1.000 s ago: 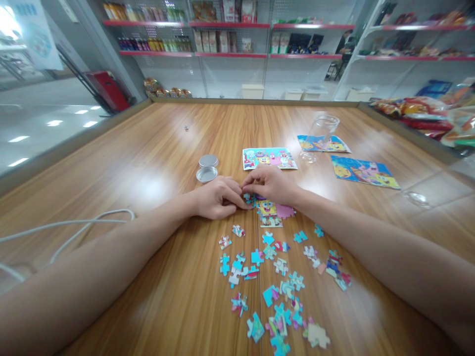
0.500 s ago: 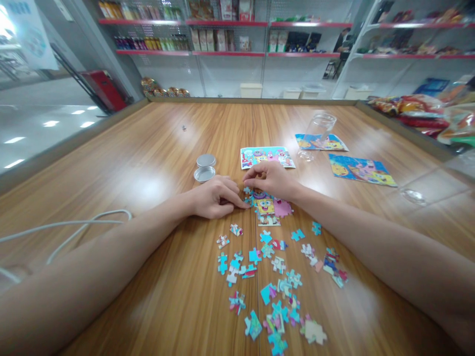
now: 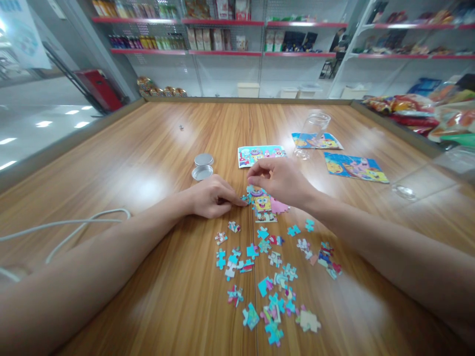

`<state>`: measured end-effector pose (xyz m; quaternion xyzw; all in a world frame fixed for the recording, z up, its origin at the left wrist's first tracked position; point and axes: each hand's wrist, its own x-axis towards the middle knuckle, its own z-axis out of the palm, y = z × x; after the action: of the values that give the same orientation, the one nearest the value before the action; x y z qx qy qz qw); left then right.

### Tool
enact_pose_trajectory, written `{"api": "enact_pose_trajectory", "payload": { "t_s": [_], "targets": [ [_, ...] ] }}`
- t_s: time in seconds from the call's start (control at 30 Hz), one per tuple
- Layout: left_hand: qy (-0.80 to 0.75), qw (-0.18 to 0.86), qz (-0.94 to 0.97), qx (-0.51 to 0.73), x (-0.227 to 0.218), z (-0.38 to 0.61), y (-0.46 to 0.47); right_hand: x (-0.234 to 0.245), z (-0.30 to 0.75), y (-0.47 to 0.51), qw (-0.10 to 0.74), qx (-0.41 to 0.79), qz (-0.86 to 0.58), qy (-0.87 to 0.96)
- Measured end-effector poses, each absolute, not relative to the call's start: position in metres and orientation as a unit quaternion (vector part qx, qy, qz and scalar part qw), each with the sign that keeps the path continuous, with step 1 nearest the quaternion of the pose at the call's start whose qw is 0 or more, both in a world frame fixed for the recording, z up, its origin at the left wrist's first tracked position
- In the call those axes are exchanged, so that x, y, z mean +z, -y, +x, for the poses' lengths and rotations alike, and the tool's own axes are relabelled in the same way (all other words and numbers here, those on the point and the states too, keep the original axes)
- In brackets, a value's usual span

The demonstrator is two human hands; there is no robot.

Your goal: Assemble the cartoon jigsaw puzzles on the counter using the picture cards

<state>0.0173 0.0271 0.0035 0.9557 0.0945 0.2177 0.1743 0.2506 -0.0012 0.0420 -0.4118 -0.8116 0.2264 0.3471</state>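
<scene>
My left hand (image 3: 213, 197) rests on the table with its fingers curled. Its index fingertip presses a small blue puzzle piece (image 3: 245, 198) at the left edge of the partly joined jigsaw puzzle (image 3: 262, 203), which shows a yellow cartoon face and a pink figure. Just above the puzzle's top edge, my right hand (image 3: 280, 180) has thumb and index finger pinched together; whatever lies between the tips is too small to make out. Part of the puzzle is hidden behind this hand. Several loose puzzle pieces (image 3: 274, 258) lie spread between my forearms, nearer to me.
Beyond my hands lies a picture card (image 3: 245, 157), with two blue cards (image 3: 356, 167) to the right. A clear jar (image 3: 313, 129) lies near one of them; another clear container (image 3: 423, 180) is farther right. Two round metal lids (image 3: 202, 172) and a white cable (image 3: 89, 221) are at left.
My right hand has lifted slightly and drawn back from the puzzle's upper edge, showing more of the blue pieces there. My left hand stays at the puzzle's left edge. The view has shifted slightly.
</scene>
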Motion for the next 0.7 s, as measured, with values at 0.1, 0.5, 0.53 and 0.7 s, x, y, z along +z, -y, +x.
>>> {"api": "enact_pose_trajectory", "payload": {
  "t_s": [0.1,0.5,0.53,0.7],
  "targets": [
    [-0.092,0.180,0.954,0.222,0.005,0.019,-0.026,0.052,0.261,0.038,0.288,0.295,-0.378,0.829],
    [-0.112,0.188,0.953,0.207,0.005,0.021,-0.025,0.025,0.239,0.054,0.232,0.191,-0.311,0.902],
    [-0.111,0.189,0.953,0.208,0.006,0.021,-0.025,0.034,0.245,0.055,0.216,0.189,-0.306,0.908],
    [-0.097,0.193,0.949,0.231,0.004,0.021,-0.026,0.081,0.285,0.069,-0.048,0.266,-0.232,0.934]
  ]
}}
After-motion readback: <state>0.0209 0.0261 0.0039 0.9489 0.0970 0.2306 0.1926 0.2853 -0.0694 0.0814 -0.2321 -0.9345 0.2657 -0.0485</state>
